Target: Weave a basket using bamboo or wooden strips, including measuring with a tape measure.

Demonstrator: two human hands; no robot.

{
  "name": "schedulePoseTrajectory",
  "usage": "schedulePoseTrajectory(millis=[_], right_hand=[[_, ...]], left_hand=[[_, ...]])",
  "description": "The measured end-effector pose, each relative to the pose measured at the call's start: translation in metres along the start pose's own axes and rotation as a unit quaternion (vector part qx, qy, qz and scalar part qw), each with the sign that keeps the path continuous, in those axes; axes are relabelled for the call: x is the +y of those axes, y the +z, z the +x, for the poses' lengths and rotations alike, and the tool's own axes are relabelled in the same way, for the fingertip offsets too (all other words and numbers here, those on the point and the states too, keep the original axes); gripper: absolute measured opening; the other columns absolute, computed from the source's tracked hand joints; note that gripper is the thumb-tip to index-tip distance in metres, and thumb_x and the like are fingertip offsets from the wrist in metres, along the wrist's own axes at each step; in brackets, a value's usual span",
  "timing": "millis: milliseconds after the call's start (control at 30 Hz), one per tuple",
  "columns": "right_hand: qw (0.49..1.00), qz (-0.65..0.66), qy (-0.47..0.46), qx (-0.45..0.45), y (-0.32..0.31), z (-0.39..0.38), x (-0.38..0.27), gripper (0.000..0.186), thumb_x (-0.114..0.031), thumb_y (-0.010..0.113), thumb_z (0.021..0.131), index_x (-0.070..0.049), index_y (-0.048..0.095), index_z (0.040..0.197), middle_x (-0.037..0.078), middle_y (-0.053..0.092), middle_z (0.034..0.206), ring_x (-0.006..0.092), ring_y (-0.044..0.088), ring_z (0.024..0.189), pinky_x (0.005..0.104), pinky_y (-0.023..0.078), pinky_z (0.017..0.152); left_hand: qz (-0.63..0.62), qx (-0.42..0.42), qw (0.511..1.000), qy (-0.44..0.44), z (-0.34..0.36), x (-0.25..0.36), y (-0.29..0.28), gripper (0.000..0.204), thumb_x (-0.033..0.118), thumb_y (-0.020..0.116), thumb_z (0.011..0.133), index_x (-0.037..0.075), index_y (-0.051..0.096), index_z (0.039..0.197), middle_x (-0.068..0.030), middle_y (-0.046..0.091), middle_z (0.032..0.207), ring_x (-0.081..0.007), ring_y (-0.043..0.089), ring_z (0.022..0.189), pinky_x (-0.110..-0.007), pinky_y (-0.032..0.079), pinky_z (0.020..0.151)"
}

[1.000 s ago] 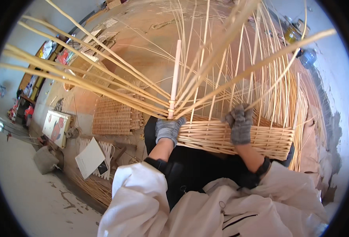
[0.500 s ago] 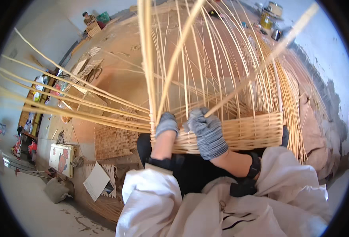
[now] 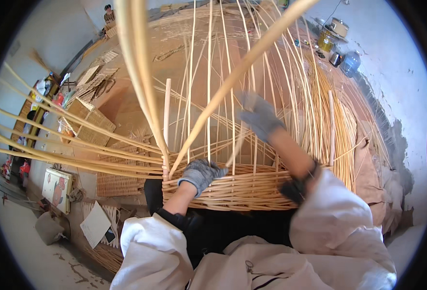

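A woven wicker basket (image 3: 237, 193) sits across my lap, with upright stakes (image 3: 208, 96) rising from its rim and thicker rods fanning out from its left corner (image 3: 166, 169). My left hand (image 3: 201, 174), in a grey knit glove, is closed on the rim near that corner, by the lower end of a loose pale rod (image 3: 235, 150). My right hand (image 3: 262, 118), gloved alike, is raised among the stakes above the basket, its fingers smeared by motion; I cannot tell whether it holds anything.
A dense bundle of willow rods (image 3: 344, 145) lies at the right. Woven panels (image 3: 117, 186), cardboard (image 3: 92, 125) and a sketched board (image 3: 55, 191) lie on the left floor. Pots (image 3: 339, 26) and a water jug (image 3: 351, 63) stand by the right wall. Another person (image 3: 108, 14) is at the far back.
Since half a second ago, my right hand has risen from the rim, up and away among the stakes. My left hand has shifted slightly rightward along the rim. The view has shifted too.
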State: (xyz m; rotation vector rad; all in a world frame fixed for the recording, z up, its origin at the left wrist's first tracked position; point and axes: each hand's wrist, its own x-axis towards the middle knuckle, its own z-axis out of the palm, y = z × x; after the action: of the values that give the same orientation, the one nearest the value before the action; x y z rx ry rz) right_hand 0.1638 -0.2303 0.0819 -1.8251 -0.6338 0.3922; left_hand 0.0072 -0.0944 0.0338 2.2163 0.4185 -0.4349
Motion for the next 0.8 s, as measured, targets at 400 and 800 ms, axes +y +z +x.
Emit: schedulePoseTrajectory(millis=[400, 800], right_hand=[[0.941, 0.134, -0.016, 0.310, 0.015, -0.104, 0.050, 0.019, -0.017, 0.046, 0.085, -0.004, 0.042, 0.098, 0.001, 0.042, 0.063, 0.0087, 0.041, 0.050, 0.0215, 0.041, 0.045], [0.984, -0.006, 0.063, 0.168, -0.100, -0.138, 0.074, 0.005, -0.003, 0.055, 0.073, -0.001, 0.054, 0.078, 0.010, 0.056, 0.072, 0.0177, 0.054, 0.067, 0.0285, 0.045, 0.061]], left_hand=[[-0.039, 0.085, 0.986, -0.138, 0.016, 0.019, 0.005, 0.058, 0.051, 0.061, 0.066, 0.001, 0.060, 0.096, -0.0160, 0.060, 0.093, -0.0270, 0.056, 0.091, -0.031, 0.040, 0.081], [0.076, -0.043, 0.996, 0.018, 0.033, 0.065, 0.041, 0.056, 0.042, 0.069, 0.062, -0.001, 0.057, 0.097, -0.0180, 0.060, 0.090, -0.0272, 0.057, 0.088, -0.032, 0.043, 0.079]])
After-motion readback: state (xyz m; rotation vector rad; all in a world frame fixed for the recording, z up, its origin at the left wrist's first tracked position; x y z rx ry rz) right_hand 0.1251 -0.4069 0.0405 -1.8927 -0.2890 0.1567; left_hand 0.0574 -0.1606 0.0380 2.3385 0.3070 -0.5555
